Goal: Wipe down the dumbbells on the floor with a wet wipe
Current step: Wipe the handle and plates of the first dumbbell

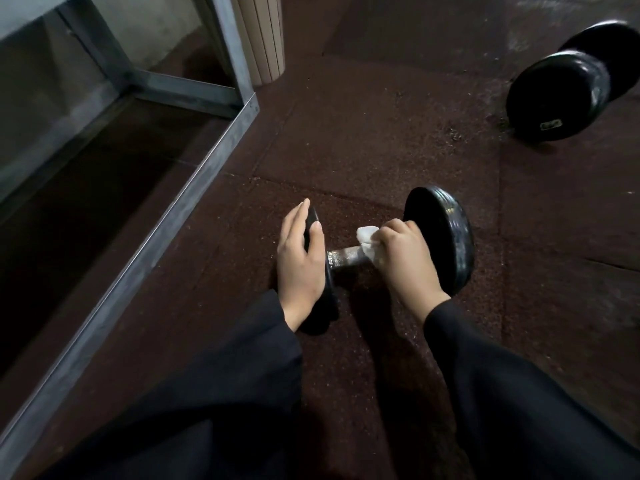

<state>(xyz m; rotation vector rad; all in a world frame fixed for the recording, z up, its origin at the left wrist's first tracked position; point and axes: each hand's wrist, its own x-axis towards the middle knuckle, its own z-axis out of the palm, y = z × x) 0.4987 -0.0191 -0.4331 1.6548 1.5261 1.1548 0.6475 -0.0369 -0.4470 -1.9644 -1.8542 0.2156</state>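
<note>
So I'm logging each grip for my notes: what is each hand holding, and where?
Right hand grips a white wet wipe around the near dumbbell's handle. Left hand rests flat against its left plate.

The far dumbbell (pixel 568 88) bears a small label, too blurred to read.
</note>
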